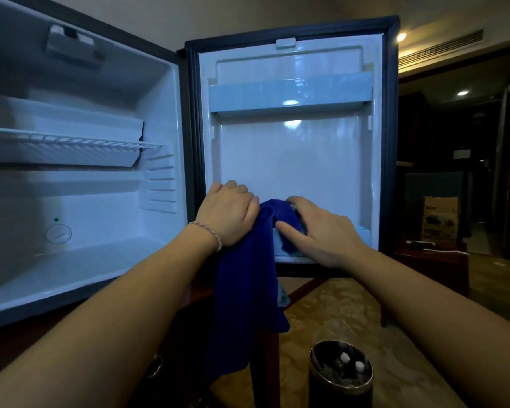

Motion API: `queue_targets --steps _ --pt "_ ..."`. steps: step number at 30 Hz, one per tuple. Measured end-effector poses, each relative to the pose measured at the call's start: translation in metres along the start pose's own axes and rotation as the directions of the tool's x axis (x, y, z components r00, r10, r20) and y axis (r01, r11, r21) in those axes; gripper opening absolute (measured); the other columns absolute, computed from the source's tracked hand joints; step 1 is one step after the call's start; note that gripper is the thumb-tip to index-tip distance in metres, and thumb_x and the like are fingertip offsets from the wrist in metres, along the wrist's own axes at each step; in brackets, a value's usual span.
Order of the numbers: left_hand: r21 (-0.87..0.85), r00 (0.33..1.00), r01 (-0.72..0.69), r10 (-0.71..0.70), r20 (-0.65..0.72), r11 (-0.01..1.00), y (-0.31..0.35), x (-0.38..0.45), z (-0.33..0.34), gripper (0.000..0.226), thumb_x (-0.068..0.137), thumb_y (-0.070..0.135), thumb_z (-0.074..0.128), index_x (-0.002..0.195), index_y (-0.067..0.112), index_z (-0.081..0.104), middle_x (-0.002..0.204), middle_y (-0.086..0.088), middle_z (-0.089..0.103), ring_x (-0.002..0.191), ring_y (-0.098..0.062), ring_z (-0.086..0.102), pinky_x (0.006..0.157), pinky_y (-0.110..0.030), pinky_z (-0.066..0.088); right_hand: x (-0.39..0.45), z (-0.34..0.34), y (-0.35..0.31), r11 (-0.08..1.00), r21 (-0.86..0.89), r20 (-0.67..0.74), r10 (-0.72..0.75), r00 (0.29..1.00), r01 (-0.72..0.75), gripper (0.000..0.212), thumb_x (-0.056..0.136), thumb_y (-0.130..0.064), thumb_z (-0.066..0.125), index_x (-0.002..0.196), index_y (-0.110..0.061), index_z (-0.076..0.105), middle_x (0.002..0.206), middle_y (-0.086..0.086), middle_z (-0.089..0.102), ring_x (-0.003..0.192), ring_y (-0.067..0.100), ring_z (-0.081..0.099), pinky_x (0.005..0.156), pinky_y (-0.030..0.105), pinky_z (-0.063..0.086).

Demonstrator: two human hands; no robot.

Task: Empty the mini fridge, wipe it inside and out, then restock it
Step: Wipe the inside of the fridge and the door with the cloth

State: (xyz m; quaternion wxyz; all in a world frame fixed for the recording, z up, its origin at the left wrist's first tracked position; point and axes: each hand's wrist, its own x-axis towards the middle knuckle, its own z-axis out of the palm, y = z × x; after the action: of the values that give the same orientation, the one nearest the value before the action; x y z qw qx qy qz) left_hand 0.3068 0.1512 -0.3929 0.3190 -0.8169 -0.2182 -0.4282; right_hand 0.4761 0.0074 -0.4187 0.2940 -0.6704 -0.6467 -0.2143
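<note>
The mini fridge fills the left half of the frame with nothing inside it, and its open door stands in the middle of the frame, its white inner side facing us. The blue cloth is low in the middle, bunched over the front edge of the bottom door shelf, and its long tail hangs straight down past the door's lower edge. Both hands are right at the cloth. The left hand is just left of the bunch, fingers curled, gripping the cloth's top. The right hand is just right of it, fingers fairly straight, pressing the cloth against the shelf, with the thumb lying on the blue fold. The shelf runs left to right, so I think the wipe has to slide sideways along it, and the right hand looks better placed to push that way. The door lining is smooth, shiny plastic with bright light spots on it. The upper door shelf is a pale see-through strip. The cloth looks soft, thick and floppy. Inside the fridge a white wire rack crosses the upper left. At the bottom of the frame stands a dark round bin on a yellowish patterned floor.
</note>
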Motion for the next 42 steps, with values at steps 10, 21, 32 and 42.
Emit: queue_targets --steps 10,21,32,42 --pt "-0.401 0.864 0.394 -0.482 -0.145 0.827 -0.004 0.000 -0.003 0.114 0.059 0.057 0.078 0.148 0.016 0.021 0.154 -0.004 0.018 0.141 -0.029 0.016 0.115 -0.024 0.006 0.005 0.005 -0.016 0.997 -0.005 -0.008 -0.072 0.997 0.072 0.068 0.092 -0.069 0.048 0.143 -0.025 0.038 0.138 -0.004 0.045 0.122 0.020 0.049 0.097 0.042 0.043" --pt "-0.678 0.725 0.599 -0.648 0.233 0.427 -0.050 0.023 -0.005 0.091 0.089 0.031 0.061 0.157 0.021 0.001 0.164 -0.002 0.009 0.147 -0.028 0.019 0.119 -0.048 0.022 0.053 0.046 -0.097 0.996 -0.089 0.073 0.031 0.997 -0.024 0.121 0.065 -0.095 0.050 0.157 -0.033 0.001 0.143 0.009 0.038 0.133 0.033 0.027 0.096 0.051 0.044" --pt "-0.790 0.753 0.517 -0.614 0.238 0.329 -0.044 0.016 0.000 0.085 0.097 0.020 0.052 0.158 0.020 -0.006 0.165 -0.002 0.002 0.145 -0.018 0.021 0.102 -0.021 0.016 0.044 0.026 -0.052 0.996 -0.054 0.151 -0.066 0.986 0.075 0.065 0.084 -0.075 0.056 0.139 -0.047 0.037 0.124 -0.002 0.065 0.111 0.030 0.059 0.089 0.043 0.050" --pt "-0.816 0.742 0.508 -0.622 0.250 0.277 -0.043 0.013 -0.001 0.086 0.095 0.025 0.056 0.158 0.026 -0.002 0.165 0.000 0.005 0.146 -0.019 0.022 0.105 -0.024 0.018 0.013 -0.035 0.026 0.995 0.054 0.325 0.065 0.943 -0.087 0.046 0.087 -0.049 0.071 0.126 -0.039 0.048 0.111 -0.003 0.065 0.099 0.020 0.063 0.089 0.042 0.053"
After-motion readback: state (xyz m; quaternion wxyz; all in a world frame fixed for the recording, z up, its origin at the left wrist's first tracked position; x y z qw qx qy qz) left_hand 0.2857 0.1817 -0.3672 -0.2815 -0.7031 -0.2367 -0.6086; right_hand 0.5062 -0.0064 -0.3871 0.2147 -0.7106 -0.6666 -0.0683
